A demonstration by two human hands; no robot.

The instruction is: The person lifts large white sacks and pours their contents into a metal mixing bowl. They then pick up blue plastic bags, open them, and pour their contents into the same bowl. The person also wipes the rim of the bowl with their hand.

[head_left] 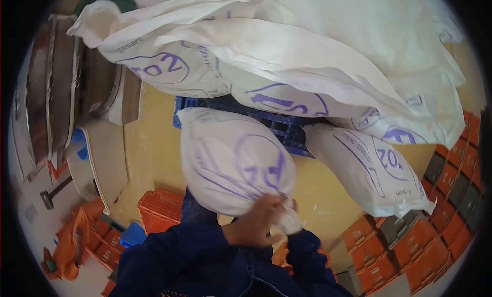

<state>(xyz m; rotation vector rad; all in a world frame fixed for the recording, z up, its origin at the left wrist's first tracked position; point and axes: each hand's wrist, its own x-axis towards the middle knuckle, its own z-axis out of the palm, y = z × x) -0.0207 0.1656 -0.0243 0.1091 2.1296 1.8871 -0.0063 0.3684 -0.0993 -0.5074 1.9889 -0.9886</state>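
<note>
A plump white sack (238,156) with purple print stands tilted in front of my body, its gathered end toward me. My left hand (259,220) reaches across to that end, fingers curled onto the bunched fabric. My right sleeve comes up beside the same gathered end, and the fabric hides my right hand and its fingers. Behind the sack is a blue pallet (287,138), partly covered by more sacks.
Large white sacks (307,51) lie piled on the pallet, and another sack (374,169) hangs over its near right edge. Orange and grey crates (410,251) are stacked at right. An orange crate (160,211) stands at left, near cardboard pieces (105,86) and a hammer-like tool (54,193).
</note>
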